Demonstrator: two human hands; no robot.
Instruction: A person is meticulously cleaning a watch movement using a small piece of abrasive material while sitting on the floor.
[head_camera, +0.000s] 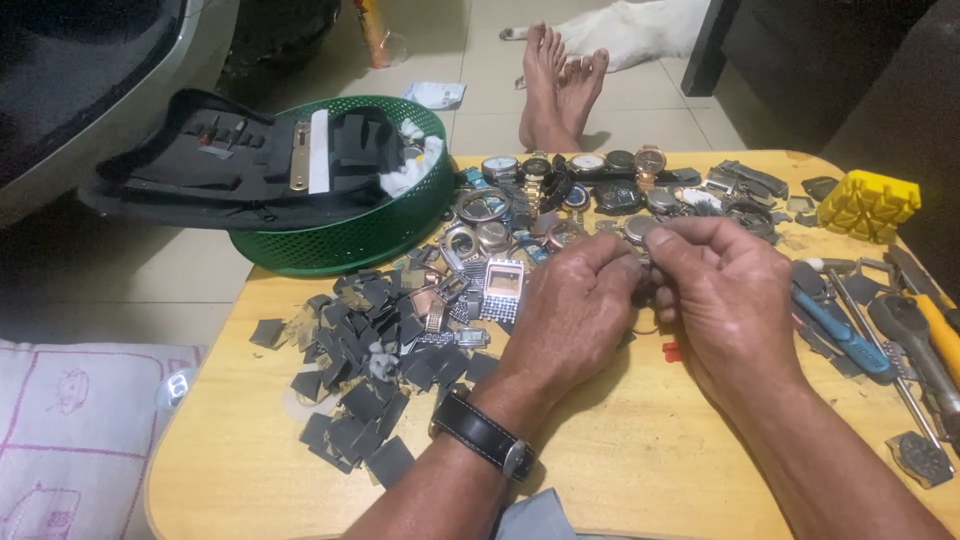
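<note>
Fingers (628, 262) of the left hand (575, 315) and right hand (720, 290) meet above the round pale wooden table (640, 470), pinched together on a small metal watch part (641, 268), almost wholly hidden between the fingertips. Just left lies a heap of dark grey square pads (350, 370). Beyond the knuckles sits a row of wristwatches (580, 175), and a green plastic mesh basket (370, 230) stands at the table's far left edge.

A home turned watch-repair corner: a low wooden worktop (620, 470) on a tiled floor (120, 280) carries watches (585, 165), loose watch parts (480, 290) and hand tools (850, 335) (bare feet (560, 80) rest just beyond it), with a patterned cushion (70, 430) beside.
</note>
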